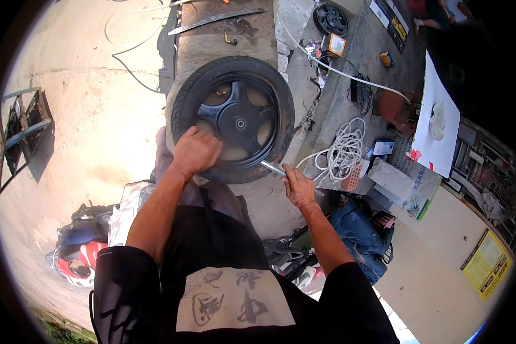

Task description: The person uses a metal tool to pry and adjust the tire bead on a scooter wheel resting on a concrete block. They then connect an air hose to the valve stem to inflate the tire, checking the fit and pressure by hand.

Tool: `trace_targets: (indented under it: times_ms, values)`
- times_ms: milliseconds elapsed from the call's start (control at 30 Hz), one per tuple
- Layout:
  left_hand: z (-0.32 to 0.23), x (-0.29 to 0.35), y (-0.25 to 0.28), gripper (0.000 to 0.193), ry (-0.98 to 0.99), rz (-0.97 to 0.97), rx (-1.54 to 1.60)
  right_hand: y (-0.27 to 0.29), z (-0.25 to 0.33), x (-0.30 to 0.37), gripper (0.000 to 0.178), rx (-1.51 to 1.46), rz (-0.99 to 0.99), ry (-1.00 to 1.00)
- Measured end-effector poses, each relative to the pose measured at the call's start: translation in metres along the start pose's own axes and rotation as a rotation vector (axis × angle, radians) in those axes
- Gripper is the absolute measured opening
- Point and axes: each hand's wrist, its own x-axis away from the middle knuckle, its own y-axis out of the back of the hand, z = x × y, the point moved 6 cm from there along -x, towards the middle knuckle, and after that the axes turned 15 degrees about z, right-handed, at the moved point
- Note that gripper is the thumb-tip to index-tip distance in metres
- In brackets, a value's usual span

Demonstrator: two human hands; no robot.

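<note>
A small wheel with a black five-spoke rim (226, 117) and a worn black tyre (184, 92) lies flat in front of me on a wooden board (198, 43). My left hand (196, 151) is closed in a fist over the lower left of the rim; what its fingers hold, if anything, is hidden. My right hand (298, 186) grips a shiny metal tyre lever (274, 168), whose far end meets the lower right edge where rim and tyre join. Beyond the wheel lies a small angled valve stem (230, 40).
A long flat metal bar (218, 22) lies across the board's far end. To the right are a coiled white hose (345, 150), another small wheel (331, 20), an orange-and-white box (336, 45) and a blue bag (355, 235). A metal frame (23, 137) stands at the left.
</note>
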Motion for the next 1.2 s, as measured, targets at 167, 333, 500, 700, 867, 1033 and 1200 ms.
trace_targets:
  times_ms: [167,333,500,700,867,1033,1200]
  values:
    - [-0.002,0.002,0.001,0.022,-0.047,0.048,-0.037,-0.026,-0.017,-0.028,0.027,-0.040,-0.023,0.099]
    - [-0.013,-0.001,0.011,0.023,-0.094,0.000,-0.032,-0.005,-0.060,-0.072,0.025,-0.251,-0.055,0.033]
    - [-0.009,-0.003,0.003,0.022,-0.070,0.098,-0.037,0.031,-0.040,-0.050,0.021,-0.137,-0.163,0.071]
    - [-0.008,0.012,0.055,0.038,0.072,-0.245,0.089,0.012,0.025,-0.044,0.042,-0.725,-0.647,-0.454]
    - [0.115,0.034,-0.003,0.079,0.765,-0.242,0.794,-0.006,0.073,-0.075,0.050,-0.996,-0.730,-0.760]
    - [0.104,-0.002,0.015,0.063,0.801,-0.017,0.880,-0.009,0.062,-0.071,0.048,-0.963,-0.758,-0.768]
    - [0.090,-0.010,0.033,0.074,0.855,0.041,1.069,0.003,0.065,-0.060,0.045,-0.957,-0.771,-0.784]
